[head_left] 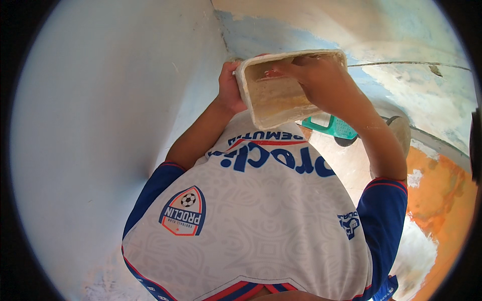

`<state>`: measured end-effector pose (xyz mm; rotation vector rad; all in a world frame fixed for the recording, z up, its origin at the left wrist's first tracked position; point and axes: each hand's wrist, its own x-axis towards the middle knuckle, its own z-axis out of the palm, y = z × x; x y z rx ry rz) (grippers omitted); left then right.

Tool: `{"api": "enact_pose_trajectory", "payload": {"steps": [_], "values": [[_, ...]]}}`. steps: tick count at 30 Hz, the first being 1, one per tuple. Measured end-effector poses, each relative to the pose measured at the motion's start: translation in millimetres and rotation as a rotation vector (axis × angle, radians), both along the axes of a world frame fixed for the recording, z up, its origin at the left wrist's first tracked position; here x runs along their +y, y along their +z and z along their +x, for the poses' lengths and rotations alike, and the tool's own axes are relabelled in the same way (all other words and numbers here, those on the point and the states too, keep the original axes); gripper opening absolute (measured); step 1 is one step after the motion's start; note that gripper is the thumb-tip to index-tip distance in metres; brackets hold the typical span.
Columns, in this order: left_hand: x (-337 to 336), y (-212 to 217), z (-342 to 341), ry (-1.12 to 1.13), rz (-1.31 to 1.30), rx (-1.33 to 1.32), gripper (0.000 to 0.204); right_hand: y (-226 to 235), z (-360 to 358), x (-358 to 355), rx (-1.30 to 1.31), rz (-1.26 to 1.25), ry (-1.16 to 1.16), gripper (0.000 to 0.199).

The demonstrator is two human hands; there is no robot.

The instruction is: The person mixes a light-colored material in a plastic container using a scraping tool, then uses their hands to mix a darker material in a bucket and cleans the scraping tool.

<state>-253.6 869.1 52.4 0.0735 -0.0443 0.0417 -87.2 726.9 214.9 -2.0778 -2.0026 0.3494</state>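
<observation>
My left hand (231, 88) grips the left side of a rectangular tub (288, 115), its thumb near the rim. The tub is off-white and crusted with pale residue. It is tilted so that I look into its open mouth, and the inner walls are smeared whitish and tan. Into it reaches my right hand (324, 83), bent at the wrist, with its fingers closed together. At those fingertips shows a small red thing (273, 74) against the inner wall. Its kind is unclear, as the hand and shade partly hide it.
A plain pale blue wall (90, 125) stands close at my left, meeting a patchy wall (401, 30) in a corner ahead. Beyond my right forearm is a green plastic object (344, 129). Peeling orange paint (434, 185) lies at the right, and a blue item (386, 290) at lower right.
</observation>
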Motion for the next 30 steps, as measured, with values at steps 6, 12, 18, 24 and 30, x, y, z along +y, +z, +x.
{"api": "enact_pose_trajectory", "payload": {"steps": [6, 12, 18, 24, 30], "values": [[-0.3, 12.4, -3.2, 0.065, 0.104, 0.099, 0.075, -5.9, 4.0, 5.1, 0.198, -0.054, 0.101, 0.036], [-3.8, 4.7, -5.6, 0.043, 0.102, 0.181, 0.074, -4.3, 3.2, 8.4, 0.299, -0.072, 0.145, 0.03], [-6.9, -5.8, -2.7, 0.026, 0.083, 0.179, 0.072, -3.8, 4.5, 2.0, 0.32, -0.122, 0.102, 0.03], [-4.1, -20.7, -1.2, 0.006, 0.035, 0.004, 0.075, 15.2, 11.9, 2.7, 0.394, -0.193, 0.041, 0.03], [-2.4, -15.1, 3.9, -0.058, -0.095, -0.183, 0.077, 20.4, 26.7, -2.2, 0.51, -0.137, 0.025, 0.032]]}}
